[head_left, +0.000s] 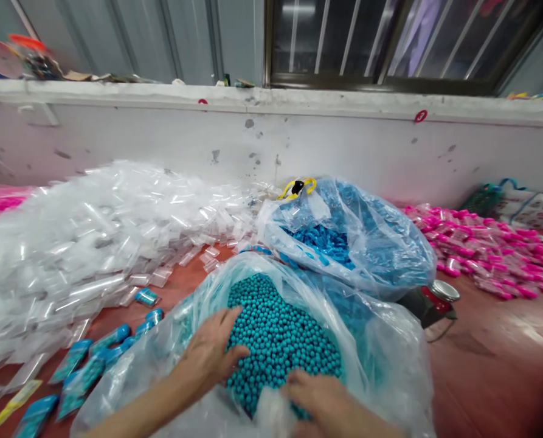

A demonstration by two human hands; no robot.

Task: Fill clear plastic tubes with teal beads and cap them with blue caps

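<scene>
Small round teal beads (280, 328) fill an open clear plastic bag (152, 383) right in front of me. My left hand (214, 347) is at the left side of the beads, thumb and fingers apart, with nothing visible in it. Low on the right side, my right hand (319, 395) is bent over the near edge of the beads and blurred. At its fingertips is a whitish translucent plastic piece (273, 409), which looks gripped; whether it is a tube or a fold of the bag I cannot tell.
Left lies a big heap of clear plastic tubes (107, 225), with several bead-filled, blue-capped tubes (84, 374) nearer me. Behind the beads stands a bag of blue caps (321, 240). Pink-capped tubes (485, 249) and a metal-lidded container (442, 295) are right. A wall (344, 152) runs behind.
</scene>
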